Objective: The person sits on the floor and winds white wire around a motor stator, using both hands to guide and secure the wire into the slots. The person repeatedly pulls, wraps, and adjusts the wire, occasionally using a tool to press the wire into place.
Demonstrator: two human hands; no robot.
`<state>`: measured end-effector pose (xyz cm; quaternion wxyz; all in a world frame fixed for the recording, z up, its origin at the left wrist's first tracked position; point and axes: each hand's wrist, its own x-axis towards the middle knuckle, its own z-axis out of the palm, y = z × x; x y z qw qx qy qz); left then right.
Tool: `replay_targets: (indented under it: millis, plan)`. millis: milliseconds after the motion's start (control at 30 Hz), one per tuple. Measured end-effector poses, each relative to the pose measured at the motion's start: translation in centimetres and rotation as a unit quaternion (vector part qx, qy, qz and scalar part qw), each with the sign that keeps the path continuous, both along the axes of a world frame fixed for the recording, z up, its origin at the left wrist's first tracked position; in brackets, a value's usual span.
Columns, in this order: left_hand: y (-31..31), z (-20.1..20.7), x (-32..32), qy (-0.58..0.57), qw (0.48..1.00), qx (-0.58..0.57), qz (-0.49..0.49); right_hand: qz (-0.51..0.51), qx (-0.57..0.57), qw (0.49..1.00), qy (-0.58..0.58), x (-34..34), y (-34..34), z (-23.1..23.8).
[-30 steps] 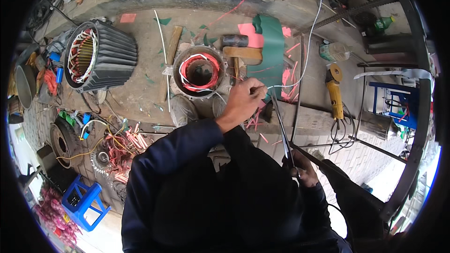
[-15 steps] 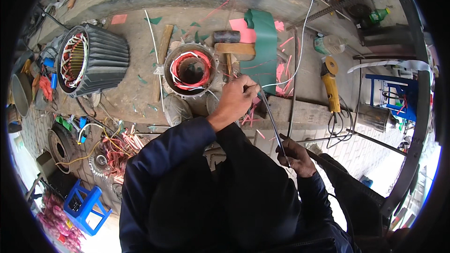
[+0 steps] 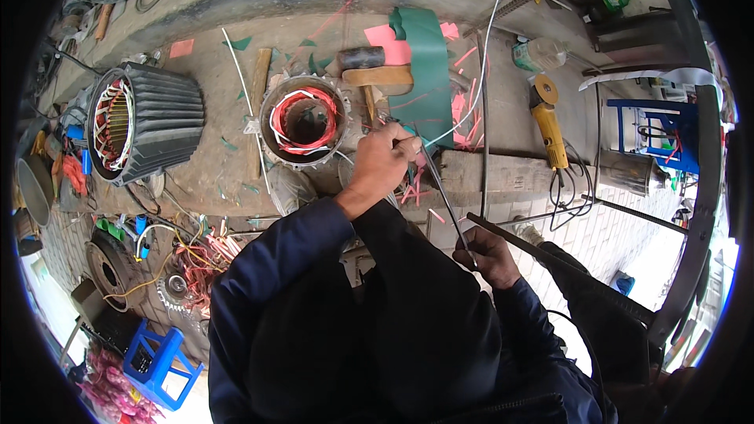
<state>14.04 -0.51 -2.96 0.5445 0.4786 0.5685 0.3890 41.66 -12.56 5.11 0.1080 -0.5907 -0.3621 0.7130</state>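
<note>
My left hand [image 3: 382, 163] is closed, thumb and finger pinched on a thin white cord [image 3: 486, 43] that loops away toward the far right. My right hand [image 3: 488, 256], lower and to the right, grips the near end of a long thin metal rod [image 3: 442, 187]. The rod slants up to my left fingertips; whether it touches them I cannot tell. Just left of my left hand stands a round motor stator [image 3: 271, 118] with red windings laced in white. A mallet [image 3: 377, 77] lies beyond that hand, by a green insulation sheet [image 3: 430, 63].
A large finned motor housing [image 3: 165, 122] lies at the left. To the right rests a yellow angle grinder [image 3: 550, 129] with its cable hanging down. Copper wire scrap [image 3: 216, 263] and a blue stool [image 3: 161, 365] are at the lower left. A metal frame [image 3: 691, 228] stands at the right.
The whole view has shifted slightly, so the bench items sit further left. Both hands keep their holds on the cord and the rod, nearly in place.
</note>
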Motion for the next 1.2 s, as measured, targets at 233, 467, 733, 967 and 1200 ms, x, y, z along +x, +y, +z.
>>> replay_targets:
  millis: [233,467,733,967,1200]
  plan:
    - [0.1,1.2,-0.5,-0.045,0.997,0.003,-0.070,-0.040,0.133,0.988,-0.072,-2.9,0.4,-5.9]
    - [-0.5,3.4,-0.7,-0.082,0.973,0.034,-0.215,0.071,0.249,0.906,-0.336,-4.5,6.0,-15.5]
    - [-0.4,3.0,-0.6,-0.051,0.961,0.191,-0.192,0.132,0.372,0.887,-0.241,-5.0,7.4,-16.7]
    - [-0.1,4.0,-0.9,-0.043,0.983,0.145,-0.102,0.058,0.170,0.984,-0.010,-8.8,9.5,-7.8]
    - [0.4,5.0,-1.2,-0.083,0.984,0.159,-0.023,-0.047,0.249,0.958,0.136,-14.5,9.4,-6.7]
